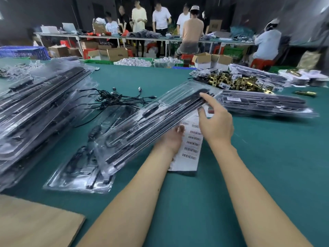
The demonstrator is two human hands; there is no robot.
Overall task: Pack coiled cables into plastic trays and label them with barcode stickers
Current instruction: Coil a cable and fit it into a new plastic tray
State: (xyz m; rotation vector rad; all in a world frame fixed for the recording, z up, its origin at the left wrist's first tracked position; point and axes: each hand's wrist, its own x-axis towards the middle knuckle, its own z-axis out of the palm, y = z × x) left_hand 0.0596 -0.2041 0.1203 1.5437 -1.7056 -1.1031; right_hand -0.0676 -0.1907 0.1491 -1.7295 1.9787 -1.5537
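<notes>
Both hands on one clear plastic tray (153, 125), held tilted above the green table (267, 166), long axis running from lower left to upper right. Black strips and a cable sit inside it.

Left hand (171, 139) is under the tray's near long edge, roughly mid-length; thumb tip shows against the edge, the rest of the fingers are hidden beneath the plastic, so it grips from below (exact finger spread not visible).

Right hand (215, 120) is at the tray's upper right end, fingers curled over the top face, thumb coming in from the near side. Looks like a pinch on that end.

Barcode sticker sheet (191, 145) lies flat on the table directly below the hands, partly covered by the tray and the left hand.

Another filled tray (80, 168) lies flat on the table just left of the held one, its far part tucked under it. Loose cables (114, 100) lie beyond, in a tangle. Tall stack of trays (35, 111) at far left, lower stack (263, 104) at right behind the right hand. Brass hardware pile (236, 82) further back right. Cardboard sheet (35, 221) at the near left corner.
</notes>
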